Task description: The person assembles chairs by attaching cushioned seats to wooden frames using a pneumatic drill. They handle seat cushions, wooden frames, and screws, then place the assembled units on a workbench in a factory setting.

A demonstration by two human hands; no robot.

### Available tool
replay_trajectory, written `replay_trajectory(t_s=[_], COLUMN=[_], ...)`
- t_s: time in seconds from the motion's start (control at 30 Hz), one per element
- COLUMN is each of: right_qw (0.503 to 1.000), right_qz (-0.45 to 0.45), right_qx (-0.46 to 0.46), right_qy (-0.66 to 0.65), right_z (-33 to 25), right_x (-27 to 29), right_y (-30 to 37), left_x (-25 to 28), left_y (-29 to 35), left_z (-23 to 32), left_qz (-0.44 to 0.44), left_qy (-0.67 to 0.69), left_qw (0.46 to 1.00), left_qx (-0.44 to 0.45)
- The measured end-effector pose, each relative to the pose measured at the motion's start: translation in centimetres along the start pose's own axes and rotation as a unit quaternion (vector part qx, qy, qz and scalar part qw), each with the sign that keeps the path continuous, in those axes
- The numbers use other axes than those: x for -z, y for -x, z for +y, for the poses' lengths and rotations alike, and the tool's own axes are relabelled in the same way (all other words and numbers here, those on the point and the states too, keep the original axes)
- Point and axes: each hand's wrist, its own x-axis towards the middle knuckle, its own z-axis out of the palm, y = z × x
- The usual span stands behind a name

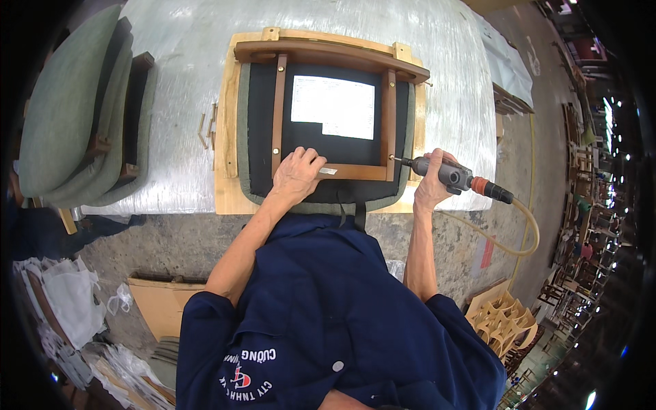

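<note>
An upholstered chair seat (pixel 266 109) lies underside up on the table, its black backing showing and grey-green fabric round its edge. A brown wooden frame (pixel 388 102) rests on it, with bolts at the side rails. My left hand (pixel 298 172) is closed over the frame's near left corner, fingers curled on the near rail. In my right hand (pixel 430 181) is a grey pneumatic screwdriver (pixel 452 176), held level. Its bit points left and meets the bolt (pixel 391 157) at the near right of the frame. A light wooden jig (pixel 227 147) surrounds the seat.
Several grey-green padded seats (pixel 68 116) are stacked at the table's left. Loose wooden dowels or pins (pixel 205 130) lie left of the jig. A pale air hose (pixel 536 236) loops from the tool on the right. Cardboard (pixel 160 304) and plastic wrap (pixel 68 301) sit on the floor.
</note>
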Motion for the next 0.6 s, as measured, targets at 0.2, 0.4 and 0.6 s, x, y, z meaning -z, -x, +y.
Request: replay_trajectory(t_s=[0.2,0.4,0.6], right_qw=[0.995,0.992,0.994], right_qz=[-0.074,-0.123,-0.11], right_qx=[0.059,0.013,0.007], right_qy=[0.033,-0.001,0.009], right_z=[0.2,-0.4,-0.4], right_x=[-0.4,-0.9,-1.1], right_y=[-0.4,-1.3,-1.3], left_x=[-0.1,0.0,0.1], left_y=[0.0,0.0,0.0], left_z=[0.1,0.1,0.1], left_qz=[-0.003,-0.001,0.004], left_qy=[0.007,0.008,0.005], left_qw=[1.0,1.0,1.0], left_qx=[0.009,0.013,0.008])
